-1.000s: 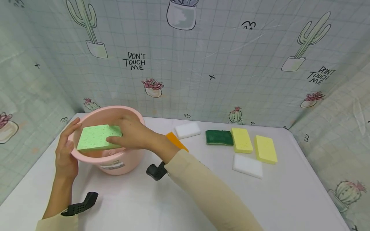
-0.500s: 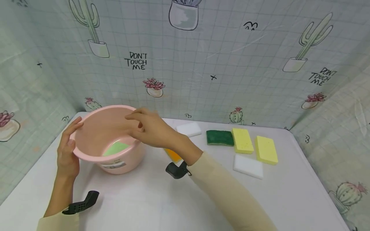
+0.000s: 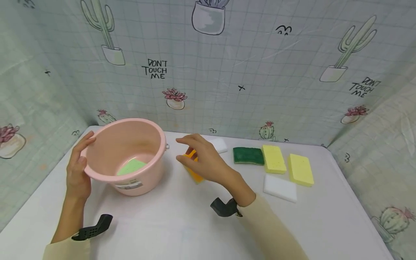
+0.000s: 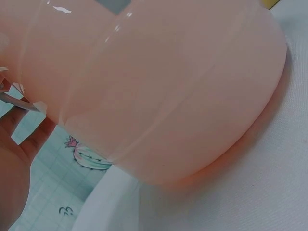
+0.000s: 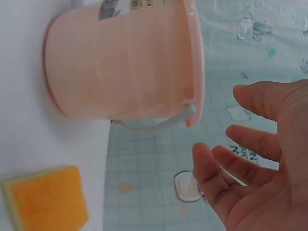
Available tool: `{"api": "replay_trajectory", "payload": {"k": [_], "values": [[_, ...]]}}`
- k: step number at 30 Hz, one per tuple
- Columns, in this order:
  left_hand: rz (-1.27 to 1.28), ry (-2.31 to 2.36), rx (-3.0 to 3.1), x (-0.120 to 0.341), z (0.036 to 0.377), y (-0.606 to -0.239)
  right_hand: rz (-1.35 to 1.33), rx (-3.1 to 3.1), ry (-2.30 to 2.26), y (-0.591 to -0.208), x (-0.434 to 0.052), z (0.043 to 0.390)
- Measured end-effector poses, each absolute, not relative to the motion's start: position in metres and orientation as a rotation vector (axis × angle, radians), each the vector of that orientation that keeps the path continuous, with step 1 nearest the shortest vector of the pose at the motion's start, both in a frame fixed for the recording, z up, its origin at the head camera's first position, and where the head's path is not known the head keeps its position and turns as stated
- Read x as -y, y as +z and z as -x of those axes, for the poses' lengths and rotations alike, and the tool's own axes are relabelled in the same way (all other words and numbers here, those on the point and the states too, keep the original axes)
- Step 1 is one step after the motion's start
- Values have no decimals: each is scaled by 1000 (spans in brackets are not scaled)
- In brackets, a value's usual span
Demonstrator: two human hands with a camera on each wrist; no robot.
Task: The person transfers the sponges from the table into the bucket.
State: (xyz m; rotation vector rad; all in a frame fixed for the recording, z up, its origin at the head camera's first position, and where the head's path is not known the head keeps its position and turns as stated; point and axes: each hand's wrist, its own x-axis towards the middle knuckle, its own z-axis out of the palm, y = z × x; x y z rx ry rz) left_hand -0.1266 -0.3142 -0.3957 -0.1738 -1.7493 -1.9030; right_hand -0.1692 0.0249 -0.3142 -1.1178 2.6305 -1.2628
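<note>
A pink bucket with a pale handle stands on the white table at the left. On its floor lies a green sponge, partly hidden by the front wall. My left hand holds the bucket's left rim, fingertips over the edge; the left wrist view has its fingers beside the handle. To the right of the bucket, my right hand hovers over an orange sponge with a pale yellow layer, partly covering it. Its fingers are spread and loosely bent, and nothing is between them.
Behind the right hand lies a white sponge. Farther right are a dark green scouring pad, a yellow sponge, a second yellow sponge and another white sponge. A patterned curtain borders the table.
The green sponge was in my right hand above the bucket and now lies inside it. My right hand has moved out to the right, over the orange sponge. The left hand stays on the rim.
</note>
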Motion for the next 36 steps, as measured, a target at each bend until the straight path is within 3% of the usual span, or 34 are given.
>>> {"api": "replay_trajectory", "payload": {"k": [18,36], "values": [[231,-1908,1759,308,127,-397,803,-2785,-1334,-388,-60,160],[217,-1867,1781,313,126,-393,444,-2880,-1277,-439,-49,154]]}}
